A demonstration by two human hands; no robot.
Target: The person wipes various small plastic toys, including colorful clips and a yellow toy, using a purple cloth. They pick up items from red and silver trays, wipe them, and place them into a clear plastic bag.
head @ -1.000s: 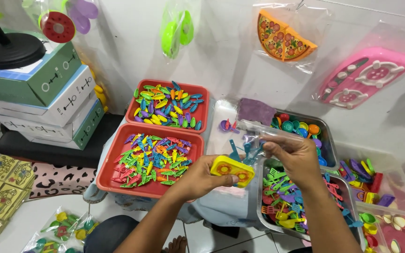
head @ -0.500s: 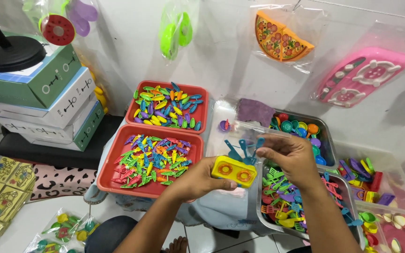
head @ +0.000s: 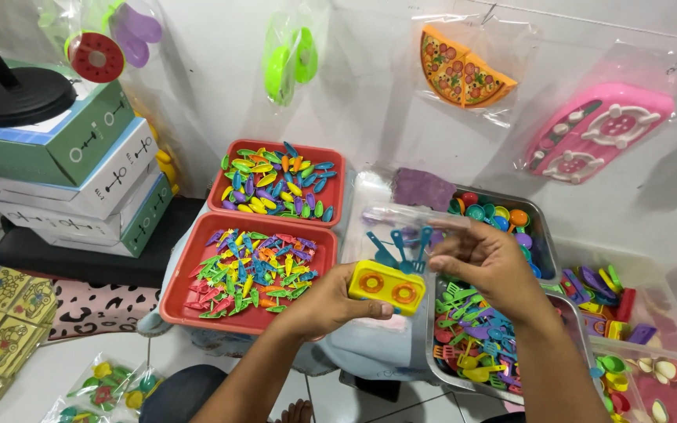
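My left hand [head: 332, 301] holds a small yellow toy stove [head: 386, 287] with two orange burner rings, level in front of me. My right hand [head: 489, 265] pinches a bunch of blue toy utensils [head: 400, 247], a fork and spoons, just above the stove. A clear plastic bag [head: 410, 216] hangs open around the utensils and my right fingers. Both hands hover over a metal tray of small coloured forks and spoons [head: 476, 333].
Two red trays [head: 175, 301] of small coloured toy pieces sit to the left. A metal tray of toy bowls [head: 540, 227] lies behind. Stacked boxes [head: 80, 180] stand far left. Packed toys hang on the wall [head: 464, 74]. More toy parts fill a clear bin [head: 636, 313] at right.
My right hand has drawn the blue utensils and bag closer to the yellow stove. My left hand has shifted the stove slightly right and steadied it.
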